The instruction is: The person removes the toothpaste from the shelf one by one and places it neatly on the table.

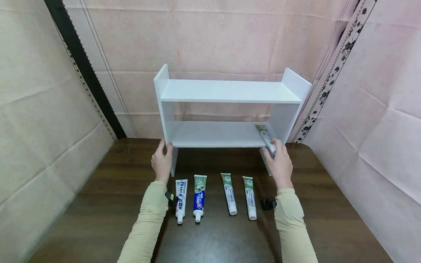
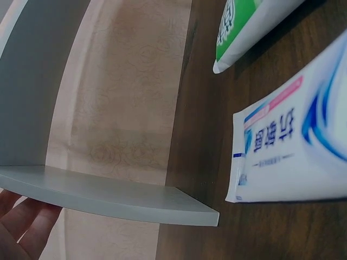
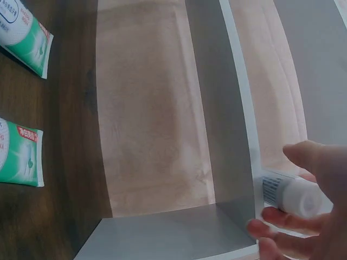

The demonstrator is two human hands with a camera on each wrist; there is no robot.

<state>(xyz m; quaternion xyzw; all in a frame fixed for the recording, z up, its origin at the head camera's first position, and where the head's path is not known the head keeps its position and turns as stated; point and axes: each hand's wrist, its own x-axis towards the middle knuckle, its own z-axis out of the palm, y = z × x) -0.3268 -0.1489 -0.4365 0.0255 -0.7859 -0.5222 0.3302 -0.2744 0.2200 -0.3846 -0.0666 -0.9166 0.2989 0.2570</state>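
A white two-tier shelf [image 1: 217, 136] stands on the table. My left hand [image 1: 162, 162] touches its left side panel [image 2: 108, 195] from outside; in the left wrist view the fingers [image 2: 40, 225] lie against that panel. On the lower tier at the right, a green and white toothpaste tube [image 1: 265, 137] lies with its cap [image 3: 302, 198] toward me. My right hand [image 1: 279, 166] is around the cap end, thumb and fingers spread apart with a visible gap. Part of this tube is hidden behind the hand and shelf edge in the right wrist view.
On the table in front of the shelf lie a blue and white toothpaste tube [image 1: 181, 199], a green and blue one [image 1: 199, 195], and two green and white tubes, the left one [image 1: 229, 193] and the right one [image 1: 250, 197]. Pale cloth walls [image 1: 227, 40] surround the table.
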